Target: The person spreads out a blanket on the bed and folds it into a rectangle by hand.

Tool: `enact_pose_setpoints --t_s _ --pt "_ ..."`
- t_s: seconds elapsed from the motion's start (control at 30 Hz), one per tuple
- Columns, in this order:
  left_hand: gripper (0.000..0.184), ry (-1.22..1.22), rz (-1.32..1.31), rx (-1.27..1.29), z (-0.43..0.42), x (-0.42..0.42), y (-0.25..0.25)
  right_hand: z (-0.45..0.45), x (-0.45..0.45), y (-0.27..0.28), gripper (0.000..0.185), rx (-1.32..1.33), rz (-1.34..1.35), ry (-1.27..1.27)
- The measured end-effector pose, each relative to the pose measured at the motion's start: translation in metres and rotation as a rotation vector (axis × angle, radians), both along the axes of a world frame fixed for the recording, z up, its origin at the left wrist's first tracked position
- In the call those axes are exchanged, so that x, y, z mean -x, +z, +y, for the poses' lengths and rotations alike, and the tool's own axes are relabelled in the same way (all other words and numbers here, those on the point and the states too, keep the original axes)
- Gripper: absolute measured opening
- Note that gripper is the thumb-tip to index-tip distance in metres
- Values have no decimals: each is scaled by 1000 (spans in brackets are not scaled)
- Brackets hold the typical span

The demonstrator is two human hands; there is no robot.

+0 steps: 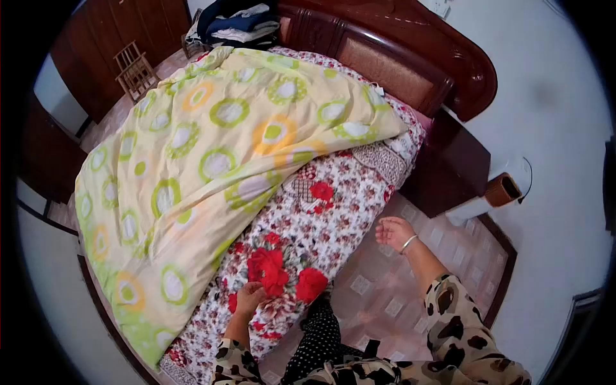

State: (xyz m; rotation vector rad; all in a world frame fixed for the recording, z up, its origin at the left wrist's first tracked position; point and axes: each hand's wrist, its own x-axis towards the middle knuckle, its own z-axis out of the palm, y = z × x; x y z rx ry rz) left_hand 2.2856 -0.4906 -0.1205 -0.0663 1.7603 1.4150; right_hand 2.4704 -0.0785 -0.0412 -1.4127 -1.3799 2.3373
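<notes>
My left hand (249,298) is over the near side of the bed, above a floral sheet (340,212) with large red roses. Its fingers are loosely bent, and I see nothing in them. I cannot tell whether it touches the sheet. Out over the floor beside the bed is my right hand (396,234), a bracelet on its wrist, fingers apart and holding nothing. A pale yellow quilt (192,173) with green and orange circles covers most of the bed, its near edge running diagonally across the sheet. Both hands are apart from this quilt.
A dark wooden headboard (385,61) stands at the far end. Folded clothes (240,29) are piled at the far left corner, near a small bamboo chair (135,69). To the right are a dark nightstand (452,163) and a brown container (502,190). Tiled floor (385,289) borders the bed.
</notes>
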Motion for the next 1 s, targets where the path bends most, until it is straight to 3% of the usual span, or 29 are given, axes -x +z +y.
enact_pose_setpoints --t_s 0.07,0.2,0.3,0.4,0.43,0.5,0.53,0.6,0.63,0.7,0.83,0.9,0.93,1.0 --pt "21 55 20 2 42 7 7 38 19 3 15 177 258 -160" --pt "18 67 42 34 92 35 -46 120 66 -4 13 187 251 -113" --pt "11 32 122 222 135 34 -22 175 77 -37 15 309 231 -229" --pt "16 139 88 7 190 53 0 217 61 -32 18 346 247 -407" --pt "23 21 249 106 217 71 -4 246 70 -35 17 398 254 -445" --pt "29 51 271 254 263 85 20 290 64 -67 28 429 323 -397" --pt "31 36 348 220 273 91 3 311 65 -90 28 442 329 -368" --pt "33 -8 433 293 320 105 19 360 92 -130 45 357 192 -458" --pt "34 -61 545 277 330 112 2 375 114 -140 64 335 119 -497" --pt "37 -45 428 330 371 115 27 400 159 -156 71 377 -103 -674" --pt "45 5 475 429 417 117 16 436 208 -169 70 564 69 -605" --pt "45 49 412 478 429 124 5 440 229 -164 69 526 363 -580" --pt "45 40 402 532 433 128 -2 449 234 -178 57 532 277 -611" --pt "44 -5 434 627 439 139 0 459 236 -183 52 601 235 -581"
